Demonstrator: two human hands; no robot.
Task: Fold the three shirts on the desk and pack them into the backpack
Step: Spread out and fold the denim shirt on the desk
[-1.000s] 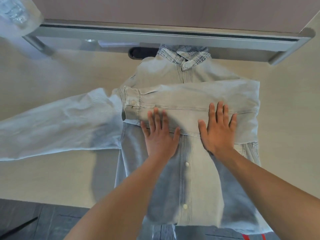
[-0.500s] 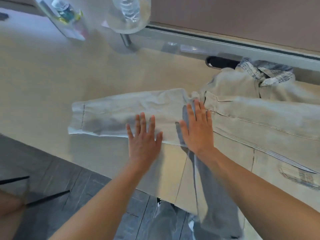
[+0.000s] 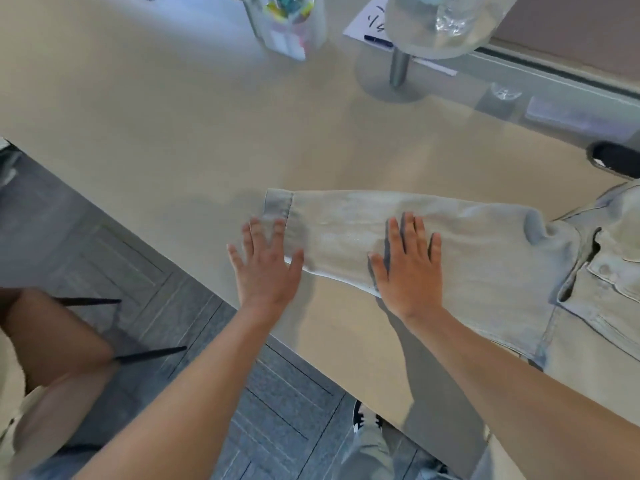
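Note:
A pale blue denim shirt [image 3: 595, 306] lies on the beige desk [image 3: 173, 133], its body at the right edge of the view. Its left sleeve [image 3: 467, 233] stretches out flat to the left, ending in a cuff [image 3: 277, 206]. My left hand [image 3: 266, 268] lies flat with spread fingers at the cuff end, fingertips on the cloth. My right hand [image 3: 408, 261] presses flat on the middle of the sleeve. Neither hand grips anything. No backpack is in view.
A clear cup of pens [image 3: 287, 26], a sheet of paper with a pen [image 3: 374, 26] and a round stand on a metal post [image 3: 398, 71] sit at the back. A black object [image 3: 616, 161] lies far right. Another person's leg [image 3: 52, 341] is at left.
Both hands slid left from the folded right sleeve on the shirt's body out along the left sleeve toward its cuff. The view swung left with them.

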